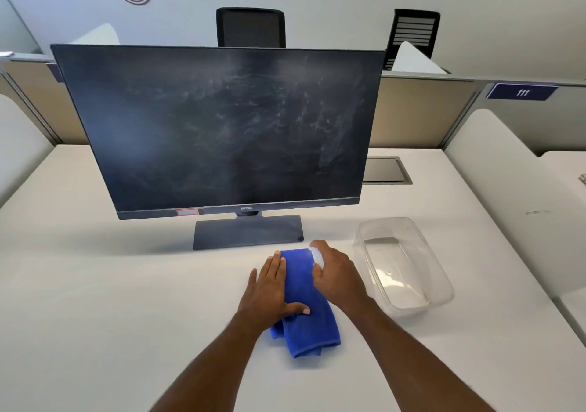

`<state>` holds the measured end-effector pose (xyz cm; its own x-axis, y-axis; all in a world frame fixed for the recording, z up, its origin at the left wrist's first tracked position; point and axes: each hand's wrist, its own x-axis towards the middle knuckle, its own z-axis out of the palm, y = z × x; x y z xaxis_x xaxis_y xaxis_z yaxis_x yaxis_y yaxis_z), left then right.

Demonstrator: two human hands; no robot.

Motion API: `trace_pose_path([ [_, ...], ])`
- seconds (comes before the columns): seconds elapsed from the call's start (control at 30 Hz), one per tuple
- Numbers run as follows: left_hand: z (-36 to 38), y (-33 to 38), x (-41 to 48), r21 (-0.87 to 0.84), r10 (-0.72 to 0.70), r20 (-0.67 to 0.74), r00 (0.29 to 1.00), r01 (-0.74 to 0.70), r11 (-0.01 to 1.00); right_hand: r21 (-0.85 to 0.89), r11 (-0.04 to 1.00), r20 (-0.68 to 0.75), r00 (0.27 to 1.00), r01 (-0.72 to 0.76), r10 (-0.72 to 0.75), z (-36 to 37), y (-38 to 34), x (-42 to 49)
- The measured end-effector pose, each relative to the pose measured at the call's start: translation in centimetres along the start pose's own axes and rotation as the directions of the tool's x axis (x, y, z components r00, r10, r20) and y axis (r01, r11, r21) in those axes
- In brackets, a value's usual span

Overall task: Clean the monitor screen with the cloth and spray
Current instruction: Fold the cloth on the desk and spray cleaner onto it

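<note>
Mostly hidden inside the right hand (336,273): a small pale spray bottle (316,257), only its whitish top and one side showing past the curled fingers (318,277), shape and label impossible to make out. Wrapped tight around that bottle, held over the far right corner of the blue cloth (304,310). Folded into a long strip on the white surface (95,284), long axis running from the near edge toward the monitor (218,129), slightly tilted rightward at the near end, just in front of the stand. Pinned flat by the left hand (269,288), fingers (275,267) straight and close together, thumb pressing across the cloth. Dark screen, hazy with pale smears on its right half. Clear plastic tub (402,262) just to the right.
</note>
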<state>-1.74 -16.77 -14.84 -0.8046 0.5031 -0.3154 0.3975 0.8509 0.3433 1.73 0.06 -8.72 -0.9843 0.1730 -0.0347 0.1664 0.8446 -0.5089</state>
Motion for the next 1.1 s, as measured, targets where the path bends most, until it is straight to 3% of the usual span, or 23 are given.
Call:
trace_pose_path([
  [0.47,-0.3,-0.3,-0.6,-0.016,-0.034,0.041,0.999,0.034,0.999,-0.113,0.992,0.032,0.997,-0.064,0.068,0.2,-0.1,-1.2],
  [0.6,-0.5,-0.2,-0.8,-0.01,-0.034,0.055,0.998,0.034,0.999,-0.115,0.989,-0.02,0.996,-0.093,0.092,0.0,0.0,-1.7],
  [0.9,-0.9,0.2,-1.2,-0.023,-0.044,0.049,0.998,0.045,0.999,-0.083,0.997,0.056,0.998,-0.005,0.009,0.1,-1.1,-1.5],
  [1.1,-1.0,0.1,-1.1,-0.031,-0.049,0.043,0.998,0.05,0.998,-0.055,0.998,0.019,1.0,0.007,-0.006,0.2,-1.7,-1.5],
])
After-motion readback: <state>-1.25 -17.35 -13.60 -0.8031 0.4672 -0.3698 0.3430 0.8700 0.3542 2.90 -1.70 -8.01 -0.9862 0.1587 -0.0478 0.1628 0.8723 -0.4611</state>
